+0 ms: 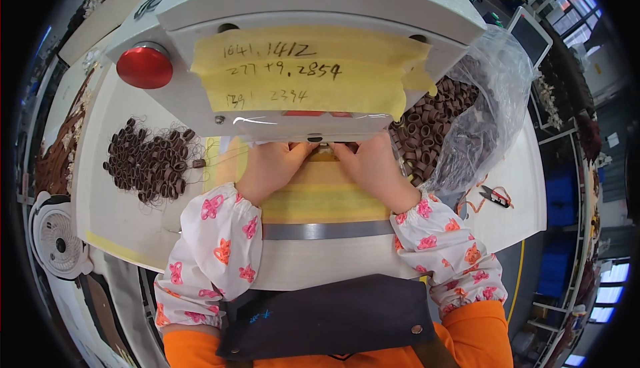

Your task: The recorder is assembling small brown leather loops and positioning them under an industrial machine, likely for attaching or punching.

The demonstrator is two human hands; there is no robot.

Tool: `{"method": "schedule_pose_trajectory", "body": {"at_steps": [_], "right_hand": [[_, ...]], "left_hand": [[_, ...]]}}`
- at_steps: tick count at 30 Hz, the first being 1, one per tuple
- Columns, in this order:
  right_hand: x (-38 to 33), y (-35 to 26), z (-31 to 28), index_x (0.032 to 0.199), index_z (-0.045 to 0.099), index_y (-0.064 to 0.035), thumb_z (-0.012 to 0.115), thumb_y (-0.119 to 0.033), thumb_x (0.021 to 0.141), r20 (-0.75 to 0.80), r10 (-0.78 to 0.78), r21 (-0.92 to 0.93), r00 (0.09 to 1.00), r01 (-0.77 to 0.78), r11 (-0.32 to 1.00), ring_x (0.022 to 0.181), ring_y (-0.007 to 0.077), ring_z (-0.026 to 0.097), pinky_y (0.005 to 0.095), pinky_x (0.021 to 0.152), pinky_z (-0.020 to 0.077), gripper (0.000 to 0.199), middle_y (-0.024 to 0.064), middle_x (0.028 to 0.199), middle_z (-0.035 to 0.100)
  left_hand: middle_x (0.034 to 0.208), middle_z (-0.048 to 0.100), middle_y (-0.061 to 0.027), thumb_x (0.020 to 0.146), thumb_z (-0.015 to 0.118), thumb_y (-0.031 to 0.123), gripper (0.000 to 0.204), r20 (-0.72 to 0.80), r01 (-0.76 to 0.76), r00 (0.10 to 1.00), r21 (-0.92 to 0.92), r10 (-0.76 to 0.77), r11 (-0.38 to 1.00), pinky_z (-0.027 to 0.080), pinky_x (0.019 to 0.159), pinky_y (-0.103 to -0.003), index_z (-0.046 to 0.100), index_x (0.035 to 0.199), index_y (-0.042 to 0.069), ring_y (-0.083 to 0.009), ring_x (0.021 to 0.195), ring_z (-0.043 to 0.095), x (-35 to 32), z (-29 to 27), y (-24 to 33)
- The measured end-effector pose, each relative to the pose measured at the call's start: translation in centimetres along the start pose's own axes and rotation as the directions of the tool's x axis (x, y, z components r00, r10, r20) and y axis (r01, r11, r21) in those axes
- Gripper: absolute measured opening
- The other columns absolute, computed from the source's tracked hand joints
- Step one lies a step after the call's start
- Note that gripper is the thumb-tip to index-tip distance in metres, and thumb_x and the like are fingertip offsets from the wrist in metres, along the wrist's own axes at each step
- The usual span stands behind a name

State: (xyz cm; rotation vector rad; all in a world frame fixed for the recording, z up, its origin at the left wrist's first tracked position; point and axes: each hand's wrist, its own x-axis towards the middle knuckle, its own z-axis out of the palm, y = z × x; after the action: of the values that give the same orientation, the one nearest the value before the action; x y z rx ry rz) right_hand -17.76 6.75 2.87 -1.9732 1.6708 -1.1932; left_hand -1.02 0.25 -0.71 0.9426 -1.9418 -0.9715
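Note:
Both hands reach under the front of a white machine head (320,25), which looks like a sewing machine. My left hand (273,167) and my right hand (373,170) bring their thumbs and fingers close together at its lower edge. The fingers are closed at the tips; whatever small piece they pinch is too small and hidden to tell. Beyond my left hand lies a pile of small brown loops (150,161) with loose threads, and one loop (199,163) hangs on threads running toward the machine. Close to my right hand, more brown rings (427,135) fill a clear plastic bag (510,95).
Yellow tape strips (327,198) cover the work surface in front of my hands. A red push button (144,67) sticks out from the machine's left side. Thread snips (495,197) with an orange cord lie on the white table (513,218) at the right. A white fan (60,243) stands far left.

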Motion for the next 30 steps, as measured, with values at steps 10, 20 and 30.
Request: {"method": "schedule_pose_trajectory", "body": {"at_steps": [10, 20, 30], "right_hand": [[-0.1, 0.4, 0.5, 0.085, 0.054, 0.0023, 0.06, -0.002, 0.077, -0.042, -0.083, -0.033, 0.996, 0.081, 0.996, 0.066, 0.0383, 0.057, 0.0422, 0.056, 0.0442, 0.01, 0.0203, 0.072, 0.058], [-0.3, 0.7, 0.5, 0.082, 0.053, 0.0034, 0.06, -0.004, 0.079, -0.016, -0.07, -0.081, 0.997, 0.068, 0.994, 0.069, 0.0406, 0.056, 0.0449, 0.059, 0.0458, 0.011, 0.022, 0.076, 0.057], [0.2, 0.4, 0.5, 0.078, 0.054, 0.003, 0.06, -0.006, 0.078, 0.027, -0.037, -0.125, 0.999, 0.04, 0.991, 0.07, 0.0385, 0.057, 0.0435, 0.061, 0.0453, 0.011, 0.0205, 0.075, 0.058]], "left_hand": [[0.057, 0.054, -0.0042, 0.077, 0.066, 0.017, 0.013, 0.002, -0.086, 0.996, 0.072, 0.086, 0.994, 0.038, 0.049, -0.033, 0.065, 0.081, 0.005, -0.0173, 0.051, 0.048, 0.3, -0.3, 0.4], [0.084, 0.066, -0.0049, 0.08, 0.066, 0.017, 0.02, 0.186, 0.074, 0.977, 0.141, -0.1, 0.987, 0.045, 0.068, -0.029, 0.065, 0.094, 0.003, -0.0151, 0.073, 0.058, 0.6, -1.2, 0.8], [0.058, 0.057, -0.0047, 0.082, 0.064, 0.022, 0.02, 0.13, 0.05, 0.99, 0.046, -0.055, 0.998, 0.038, 0.051, -0.03, 0.064, 0.08, 0.002, -0.0152, 0.052, 0.048, 0.5, -1.4, 1.3]]}}
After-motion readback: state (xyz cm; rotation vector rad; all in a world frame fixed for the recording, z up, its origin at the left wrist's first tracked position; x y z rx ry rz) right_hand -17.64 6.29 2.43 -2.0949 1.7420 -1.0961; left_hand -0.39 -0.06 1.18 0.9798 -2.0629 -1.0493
